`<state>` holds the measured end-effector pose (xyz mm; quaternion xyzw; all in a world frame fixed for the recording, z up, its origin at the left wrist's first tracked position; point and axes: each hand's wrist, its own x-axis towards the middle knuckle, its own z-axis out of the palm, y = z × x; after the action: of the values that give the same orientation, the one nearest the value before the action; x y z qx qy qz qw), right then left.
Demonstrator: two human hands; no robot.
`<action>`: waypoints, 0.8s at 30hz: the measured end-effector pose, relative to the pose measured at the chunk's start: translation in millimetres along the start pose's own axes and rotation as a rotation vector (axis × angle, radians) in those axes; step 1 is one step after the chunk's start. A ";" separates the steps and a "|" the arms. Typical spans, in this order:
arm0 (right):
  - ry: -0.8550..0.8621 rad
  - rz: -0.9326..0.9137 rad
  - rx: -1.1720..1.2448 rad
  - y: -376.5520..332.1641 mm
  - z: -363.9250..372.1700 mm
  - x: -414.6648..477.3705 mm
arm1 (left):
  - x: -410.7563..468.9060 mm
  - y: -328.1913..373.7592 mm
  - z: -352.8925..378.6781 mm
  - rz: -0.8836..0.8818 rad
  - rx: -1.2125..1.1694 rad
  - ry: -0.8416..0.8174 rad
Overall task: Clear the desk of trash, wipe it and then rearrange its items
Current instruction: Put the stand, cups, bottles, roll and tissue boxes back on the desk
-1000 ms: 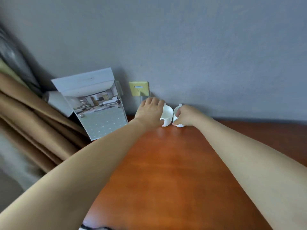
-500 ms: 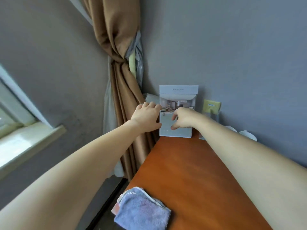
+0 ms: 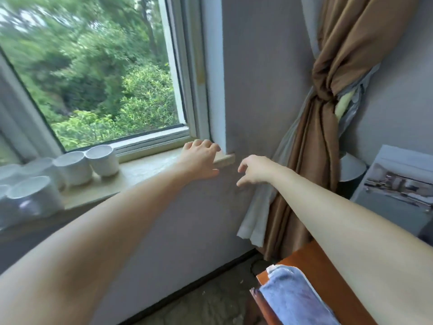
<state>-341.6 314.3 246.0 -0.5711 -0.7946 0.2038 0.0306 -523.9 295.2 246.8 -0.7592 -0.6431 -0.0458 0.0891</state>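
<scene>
Head view: left grip [image 3: 199, 158] over the windowsill's [image 3: 145, 167] end, fingers loosely curled, empty; right grip [image 3: 254, 170] likewise slack, empty, before the wall. White cups [image 3: 102, 159] stand on the sill, and a blue cloth [image 3: 293, 299] lies on the bench [image 3: 321, 273] corner.

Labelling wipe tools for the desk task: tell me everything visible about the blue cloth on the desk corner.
The blue cloth is a fluffy, terry-like rag, pale blue with a faint pinkish smudge, lying bunched flat. A white edge shows at its far end. It sits on the corner of the orange-brown wooden desk, reaching the desk's edge; its near part is cut off by the frame. The left hand and right hand are well away from it.
</scene>
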 end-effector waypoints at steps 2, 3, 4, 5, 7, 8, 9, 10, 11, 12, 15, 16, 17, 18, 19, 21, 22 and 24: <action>-0.041 -0.067 -0.033 -40.0 15.7 12.4 | -24.9 -38.7 -3.2 -0.078 0.009 -0.001; -0.061 -0.101 -0.046 -59.3 24.0 18.8 | -37.3 -57.0 -4.2 -0.117 0.011 -0.002; -0.073 -0.135 -0.056 -78.3 31.8 24.7 | -49.8 -74.3 -5.2 -0.155 0.015 -0.001; -0.076 -0.173 -0.063 -97.0 39.1 30.1 | -62.0 -90.9 -6.0 -0.189 0.022 -0.001; -0.079 -0.241 -0.077 -132.5 52.6 38.9 | -86.6 -121.5 -8.2 -0.254 0.041 0.005; -0.085 -0.268 -0.084 -149.0 58.6 42.0 | -98.6 -135.7 -9.3 -0.287 0.050 0.010; -0.094 -0.294 -0.086 -165.1 64.6 44.3 | -111.0 -150.0 -10.5 -0.322 0.052 0.016; -0.103 -0.319 -0.085 -180.9 70.6 45.6 | -123.7 -164.5 -11.7 -0.362 0.047 0.025; -0.111 -0.341 -0.080 -195.6 77.2 47.4 | -136.4 -178.7 -13.1 -0.406 0.038 0.036; -0.120 -0.365 -0.076 -210.1 84.0 49.1 | -149.7 -193.0 -14.9 -0.454 0.030 0.047; -0.145 -0.429 -0.070 -251.6 105.9 52.5 | -190.4 -230.9 -19.4 -0.597 0.009 0.072; -0.147 -0.455 -0.068 -265.7 113.3 52.4 | -204.4 -242.3 -19.7 -0.649 -0.001 0.078; -0.148 -0.475 -0.057 -279.1 120.6 52.2 | -217.6 -252.8 -19.4 -0.705 -0.013 0.082; -0.151 -0.492 -0.040 -292.4 127.8 51.4 | -229.9 -263.3 -18.5 -0.764 -0.024 0.089; -0.159 -0.500 -0.020 -306.1 135.2 50.9 | -240.9 -274.0 -17.0 -0.821 -0.036 0.098; -0.166 -0.510 0.021 -331.6 149.9 50.8 | -258.8 -293.5 -12.5 -0.933 -0.090 0.112; -0.169 -0.508 0.043 -343.0 156.8 51.4 | -266.2 -302.6 -9.1 -0.986 -0.135 0.116; -0.172 -0.483 0.089 -362.1 170.9 55.4 | -277.7 -318.6 -1.0 -1.079 -0.222 0.117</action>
<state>-732.9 220.1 209.4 -0.3434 -0.8979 0.2730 0.0357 -884.3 76.1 220.9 -0.3229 -0.9262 -0.1945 0.0080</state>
